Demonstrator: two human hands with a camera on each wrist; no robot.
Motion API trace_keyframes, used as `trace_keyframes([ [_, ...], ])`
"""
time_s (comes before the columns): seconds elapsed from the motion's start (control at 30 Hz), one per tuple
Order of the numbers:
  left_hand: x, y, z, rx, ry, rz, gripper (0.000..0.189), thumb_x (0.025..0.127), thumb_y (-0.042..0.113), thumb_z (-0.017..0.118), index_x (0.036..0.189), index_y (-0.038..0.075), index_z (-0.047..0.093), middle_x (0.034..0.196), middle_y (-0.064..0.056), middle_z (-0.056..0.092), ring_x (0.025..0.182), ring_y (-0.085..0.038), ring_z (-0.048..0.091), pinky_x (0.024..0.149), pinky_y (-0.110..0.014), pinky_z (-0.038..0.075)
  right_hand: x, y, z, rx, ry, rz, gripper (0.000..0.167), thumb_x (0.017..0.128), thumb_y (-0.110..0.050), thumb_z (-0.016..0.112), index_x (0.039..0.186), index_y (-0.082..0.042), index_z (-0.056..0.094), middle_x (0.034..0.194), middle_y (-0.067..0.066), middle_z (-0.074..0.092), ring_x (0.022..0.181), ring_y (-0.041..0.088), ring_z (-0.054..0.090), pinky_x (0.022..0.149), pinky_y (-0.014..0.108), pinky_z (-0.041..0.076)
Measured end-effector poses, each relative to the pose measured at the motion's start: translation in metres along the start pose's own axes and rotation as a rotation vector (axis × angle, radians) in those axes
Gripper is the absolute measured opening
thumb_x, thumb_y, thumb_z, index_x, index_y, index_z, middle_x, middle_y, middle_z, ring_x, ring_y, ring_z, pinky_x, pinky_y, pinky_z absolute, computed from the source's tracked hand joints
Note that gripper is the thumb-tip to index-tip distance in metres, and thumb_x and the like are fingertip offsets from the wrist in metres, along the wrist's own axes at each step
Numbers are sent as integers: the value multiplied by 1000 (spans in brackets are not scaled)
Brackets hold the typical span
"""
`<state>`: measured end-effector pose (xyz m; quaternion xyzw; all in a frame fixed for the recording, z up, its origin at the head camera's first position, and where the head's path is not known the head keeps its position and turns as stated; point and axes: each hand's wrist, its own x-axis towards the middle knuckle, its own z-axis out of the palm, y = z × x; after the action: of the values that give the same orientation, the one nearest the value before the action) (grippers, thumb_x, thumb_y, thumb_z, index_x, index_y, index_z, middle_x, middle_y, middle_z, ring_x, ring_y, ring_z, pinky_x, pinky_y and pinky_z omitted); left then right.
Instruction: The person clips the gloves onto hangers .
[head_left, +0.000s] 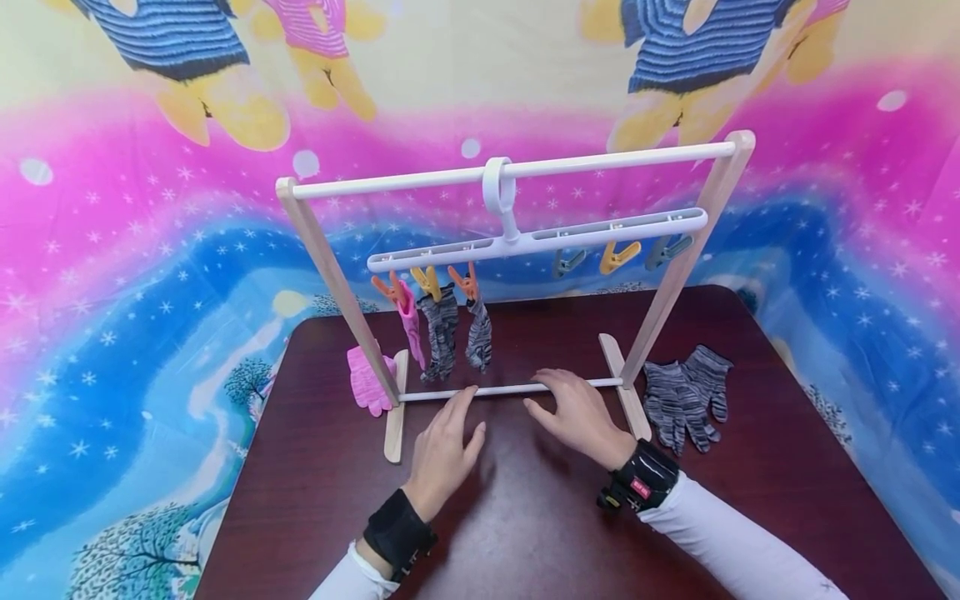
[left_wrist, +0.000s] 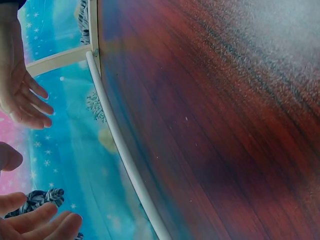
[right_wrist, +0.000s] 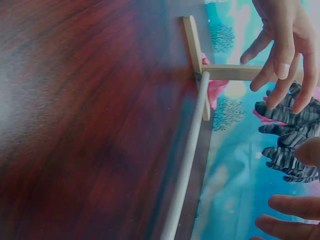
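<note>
My left hand hovers in front of the rack's lower rail, fingers loosely extended and holding nothing. To its right, my right hand has its fingers spread near the same rail, also holding nothing. Beyond them a white clip hanger hangs from the top bar of a wooden rack. On its left half, clips hold a pink glove, a grey marled glove and another grey marled glove. The right wrist view shows the hanging grey gloves behind the fingers.
Three unused clips, one a yellow clip, hang on the hanger's right half. A pink glove lies by the rack's left foot. Grey marled gloves lie beyond its right foot on the dark table. A patterned cloth surrounds the table.
</note>
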<state>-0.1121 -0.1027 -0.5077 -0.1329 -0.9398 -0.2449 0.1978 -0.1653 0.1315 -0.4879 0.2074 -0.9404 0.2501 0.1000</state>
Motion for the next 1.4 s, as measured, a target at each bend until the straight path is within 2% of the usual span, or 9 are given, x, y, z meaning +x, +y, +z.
trace_keyframes([
  [0.27,-1,0,5,14,-21,13,57,91,25,73,144,16,54,139,-7,64,125,-23,65,90,-43,58,-7,12,-3,11,-8,22,45,90,-39,72,123,-7,71,128,13,70,123,31,64,100,50,53],
  [0.43,-2,1,6,6,-28,17,59,89,22,76,144,14,55,139,-10,64,125,-25,64,92,-45,58,-8,21,-9,13,-1,29,44,90,-38,72,121,-7,71,124,12,71,119,30,67,95,49,55],
  [0.7,-3,2,7,7,-85,39,57,93,27,72,144,11,54,141,-16,62,127,-29,62,98,-46,55,-12,33,-14,-3,-20,51,40,91,-32,71,122,-6,71,124,12,71,116,29,67,91,49,56],
  [1.0,-3,7,8,12,-125,66,57,93,27,71,145,11,54,144,-13,60,130,-28,60,103,-44,52,-22,49,-16,-36,-11,69,40,92,-32,70,121,-4,71,123,14,72,114,31,68,90,51,56],
  [1.2,-4,11,10,25,-161,66,57,95,31,68,146,13,52,144,-12,60,131,-27,60,104,-43,52,-31,61,-19,-20,-31,149,41,94,-33,69,124,-4,69,128,16,69,116,35,67,90,54,55],
  [1.4,-3,17,12,20,-188,78,57,95,30,69,147,15,51,143,-12,60,130,-27,60,103,-43,53,-40,73,-18,-32,-18,213,42,94,-33,68,125,-5,69,126,16,70,115,35,67,88,55,54],
])
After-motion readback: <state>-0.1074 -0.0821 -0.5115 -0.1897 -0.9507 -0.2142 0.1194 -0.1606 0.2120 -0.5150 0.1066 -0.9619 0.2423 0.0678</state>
